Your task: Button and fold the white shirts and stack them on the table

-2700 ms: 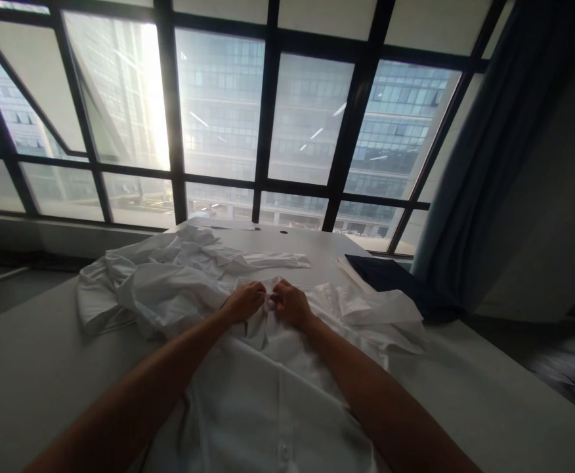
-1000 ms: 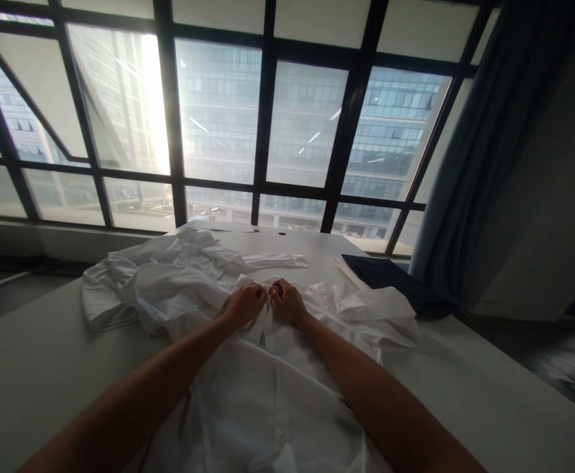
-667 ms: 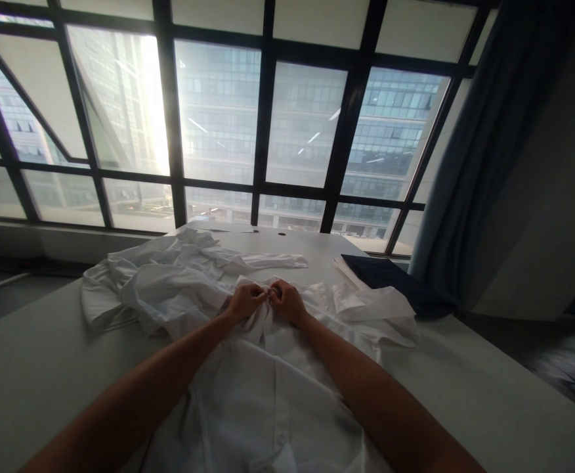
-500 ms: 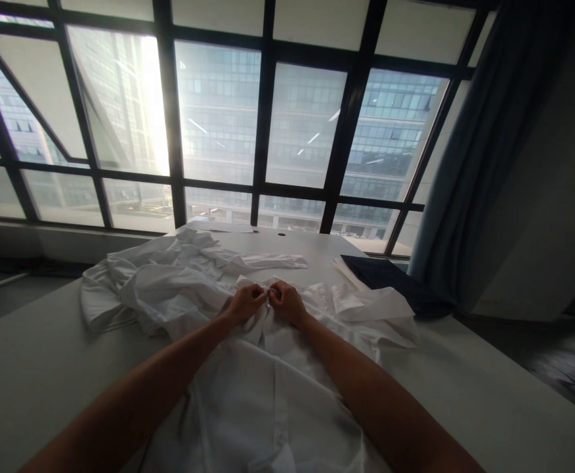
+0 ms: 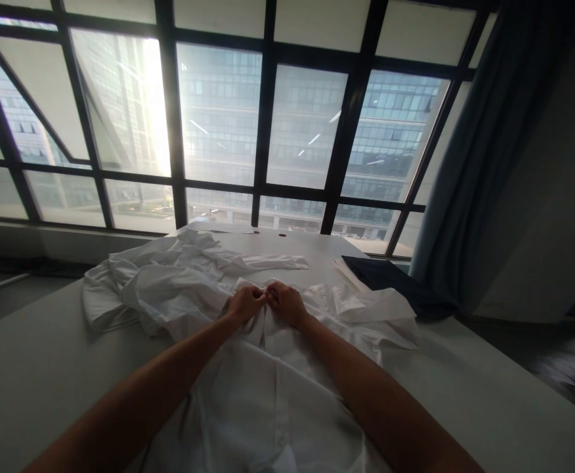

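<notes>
A white shirt [image 5: 248, 378] lies spread over the table, its button placket running down the middle toward me. Near its far end my left hand [image 5: 246, 303] pinches the fabric between thumb and fingers. My right hand [image 5: 286, 303] meets it there, its fingertips closed on the same part of the shirt. The two hands almost touch. Whatever small detail sits between the fingertips is too small and dark to make out.
More crumpled white cloth [image 5: 169, 292] lies at the left, with a sleeve [image 5: 272, 263] stretched behind my hands. Dark folded fabric [image 5: 390, 279] rests at the table's right edge. Beyond the white table [image 5: 36, 374] stand windows [image 5: 218, 118] and a dark curtain [image 5: 469, 171].
Both hands stay at the same place on the shirt, with only a slight shift of the fingers. The cloth lies as before.
</notes>
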`<state>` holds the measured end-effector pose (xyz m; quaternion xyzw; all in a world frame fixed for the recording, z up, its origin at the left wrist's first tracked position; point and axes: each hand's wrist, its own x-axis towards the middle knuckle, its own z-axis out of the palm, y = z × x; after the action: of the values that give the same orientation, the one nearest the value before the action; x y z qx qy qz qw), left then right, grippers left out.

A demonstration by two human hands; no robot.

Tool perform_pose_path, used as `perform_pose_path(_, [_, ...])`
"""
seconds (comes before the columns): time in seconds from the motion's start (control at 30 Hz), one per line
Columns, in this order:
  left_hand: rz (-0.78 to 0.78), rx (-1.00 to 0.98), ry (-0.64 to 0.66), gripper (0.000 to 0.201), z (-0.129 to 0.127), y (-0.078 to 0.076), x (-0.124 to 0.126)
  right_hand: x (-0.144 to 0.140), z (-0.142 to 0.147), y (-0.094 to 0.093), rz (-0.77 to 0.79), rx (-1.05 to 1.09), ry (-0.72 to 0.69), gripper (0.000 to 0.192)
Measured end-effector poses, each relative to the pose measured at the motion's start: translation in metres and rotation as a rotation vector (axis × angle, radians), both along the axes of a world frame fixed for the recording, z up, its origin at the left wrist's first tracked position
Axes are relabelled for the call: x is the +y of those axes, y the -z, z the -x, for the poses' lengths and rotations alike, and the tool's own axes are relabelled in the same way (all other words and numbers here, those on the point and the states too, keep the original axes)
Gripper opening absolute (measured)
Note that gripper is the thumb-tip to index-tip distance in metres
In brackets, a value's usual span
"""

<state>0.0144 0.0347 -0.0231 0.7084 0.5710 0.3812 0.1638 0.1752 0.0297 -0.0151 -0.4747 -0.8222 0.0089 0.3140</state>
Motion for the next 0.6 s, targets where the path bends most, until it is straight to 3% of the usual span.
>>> perform_pose_path(0.33, [-0.018,-0.056,0.034,0.032,0.001,0.002,0.007,0.005,-0.001,0.003,-0.089,-0.025,-0.088,0.02])
perform_pose_path(0.6, [0.059,-0.203,0.137,0.028,0.003,0.004,0.015,0.006,-0.001,0.003,-0.009,0.118,-0.077,0.011])
